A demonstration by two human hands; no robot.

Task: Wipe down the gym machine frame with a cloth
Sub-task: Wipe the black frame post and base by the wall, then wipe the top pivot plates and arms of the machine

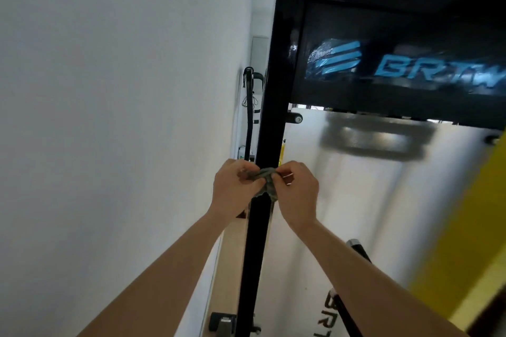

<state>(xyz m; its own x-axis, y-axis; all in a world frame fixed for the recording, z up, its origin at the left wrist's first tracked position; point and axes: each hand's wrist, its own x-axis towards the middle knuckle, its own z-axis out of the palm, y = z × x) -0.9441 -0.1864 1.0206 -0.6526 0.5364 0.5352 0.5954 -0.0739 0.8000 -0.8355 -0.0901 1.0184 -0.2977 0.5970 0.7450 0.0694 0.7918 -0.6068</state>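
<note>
A black upright post (pixel 271 85) of the gym machine frame runs from the top of the view down to the floor. A glossy black top panel (pixel 397 63) with blue lettering joins it at the upper right. A small grey-green cloth (pixel 267 182) is bunched in front of the post at mid height. My left hand (pixel 235 189) pinches its left side and my right hand (pixel 297 191) pinches its right side. Both forearms reach up from the bottom of the view.
A white wall (pixel 109 117) stands close on the left. A translucent white shield (pixel 356 200) covers the machine behind the post. Black bars (pixel 358 250) stick out at lower right. A yellow surface (pixel 465 227) is at the right. Straps (pixel 249 107) hang behind the post.
</note>
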